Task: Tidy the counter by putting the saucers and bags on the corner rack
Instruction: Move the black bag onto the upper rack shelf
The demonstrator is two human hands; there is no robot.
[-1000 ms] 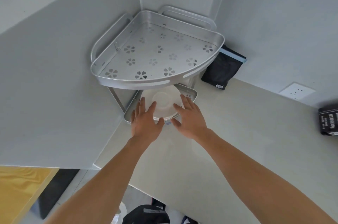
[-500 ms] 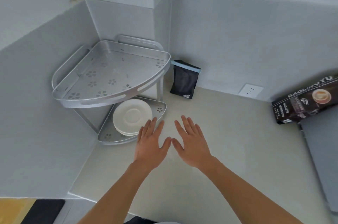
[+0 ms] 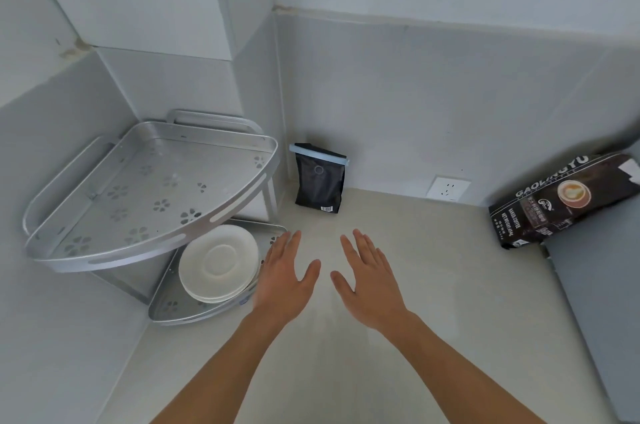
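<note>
A silver two-tier corner rack (image 3: 104, 261) stands in the counter's left corner. Its top shelf is bare. A stack of white saucers (image 3: 218, 264) lies on its lower shelf. My left hand (image 3: 284, 281) hovers flat, fingers apart, just right of the saucers, holding nothing. My right hand (image 3: 370, 281) is open beside it over the counter. A small black bag with a blue clip (image 3: 320, 181) stands against the back wall. A larger black coffee bag (image 3: 561, 202) leans at the right.
A white wall socket (image 3: 448, 188) sits low on the back wall between the two bags. A grey surface (image 3: 602, 312) borders the beige counter (image 3: 381, 371) on the right.
Both hands have drawn back from the saucers on the lower shelf and now hover over the counter. The view has swung right, bringing the large coffee bag into sight.
</note>
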